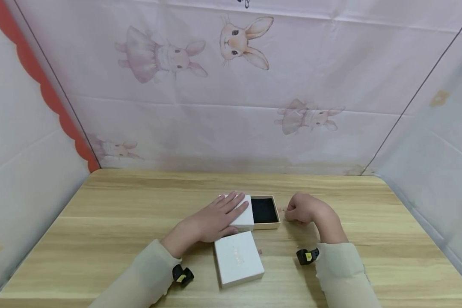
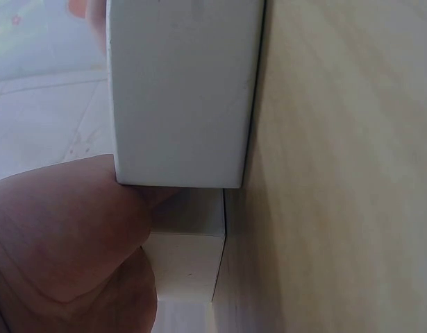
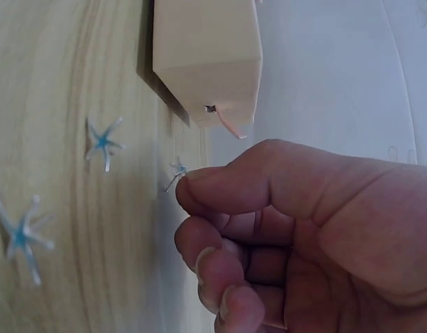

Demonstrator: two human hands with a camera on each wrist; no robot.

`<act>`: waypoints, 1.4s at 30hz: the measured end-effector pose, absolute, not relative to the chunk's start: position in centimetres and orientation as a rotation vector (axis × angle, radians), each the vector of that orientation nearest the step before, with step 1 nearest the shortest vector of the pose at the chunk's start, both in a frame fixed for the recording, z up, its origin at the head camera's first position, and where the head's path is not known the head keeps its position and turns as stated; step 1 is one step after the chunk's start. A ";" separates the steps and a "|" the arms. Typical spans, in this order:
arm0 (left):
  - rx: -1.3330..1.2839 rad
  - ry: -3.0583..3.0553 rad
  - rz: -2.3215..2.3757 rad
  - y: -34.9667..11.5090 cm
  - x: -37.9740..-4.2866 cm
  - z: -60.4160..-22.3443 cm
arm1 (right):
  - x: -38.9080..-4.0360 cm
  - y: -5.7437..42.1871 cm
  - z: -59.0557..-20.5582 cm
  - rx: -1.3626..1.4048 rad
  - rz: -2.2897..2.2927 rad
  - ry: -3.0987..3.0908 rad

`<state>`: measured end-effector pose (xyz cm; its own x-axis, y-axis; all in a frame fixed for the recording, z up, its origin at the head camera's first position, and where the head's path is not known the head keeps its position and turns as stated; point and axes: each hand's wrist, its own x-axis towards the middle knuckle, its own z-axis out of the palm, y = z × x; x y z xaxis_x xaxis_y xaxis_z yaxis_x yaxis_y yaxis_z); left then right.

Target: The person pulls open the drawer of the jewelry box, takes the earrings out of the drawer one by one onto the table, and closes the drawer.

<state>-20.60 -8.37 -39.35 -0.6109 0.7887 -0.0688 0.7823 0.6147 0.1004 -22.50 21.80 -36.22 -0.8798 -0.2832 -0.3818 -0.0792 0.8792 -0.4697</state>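
My left hand (image 1: 219, 216) rests with spread, nearly straight fingers on the white sleeve (image 1: 246, 216) of a slide-out jewelry box; its thumb lies along the near side. From the sleeve's right end sticks the drawer (image 1: 266, 226), lined with a black pad (image 1: 265, 210). Just right of the drawer, my right hand (image 1: 306, 209) pinches a small silver starfish charm (image 3: 178, 168) with a blue centre between thumb and forefinger. The other fingers are curled. In the right wrist view, a pink ribbon tab (image 3: 230, 123) hangs from the drawer's end, close above the charm.
A second white box (image 1: 239, 259), closed, lies just in front of the first, with a small tab at its right side. Two more starfish charms (image 3: 103, 142) lie on the wooden table (image 1: 138, 201). Behind stands a rabbit-print cloth wall (image 1: 196, 137).
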 end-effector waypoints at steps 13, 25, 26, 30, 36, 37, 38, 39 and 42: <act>1.335 2.727 0.092 -8.4 -20.6 -39.5 | -22.6 21.7 -36.1 -0.252 -0.630 2.640; 1.335 2.725 0.098 -8.5 -20.8 -39.8 | -22.9 21.0 -35.8 -0.405 -0.767 2.647; 1.336 2.725 0.097 -8.5 -20.8 -39.8 | -22.9 21.0 -35.8 -0.412 -0.761 2.655; 1.340 2.722 0.087 -8.5 -20.8 -39.8 | -22.9 20.8 -36.0 -0.433 -0.756 2.670; 1.335 2.727 0.086 -8.5 -20.7 -39.6 | -22.9 20.6 -36.0 -0.397 -0.760 2.667; 1.337 2.729 0.087 -8.4 -20.7 -39.6 | -22.9 20.6 -36.0 -0.390 -0.761 2.657; 1.336 2.729 0.088 -8.4 -20.7 -39.6 | -22.9 20.6 -36.0 -0.384 -0.764 2.645; 1.337 2.731 0.086 -8.4 -20.7 -39.6 | -22.9 20.6 -36.0 -0.386 -0.767 2.633; 1.343 2.727 0.082 -8.5 -20.7 -39.6 | -22.8 20.7 -36.0 -0.393 -0.776 2.601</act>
<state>-20.71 -8.46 -39.61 -0.6057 0.7929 -0.0665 0.7875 0.6093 0.0927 -22.80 20.74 -35.99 -0.8819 -0.3713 -0.2906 -0.1512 0.8065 -0.5716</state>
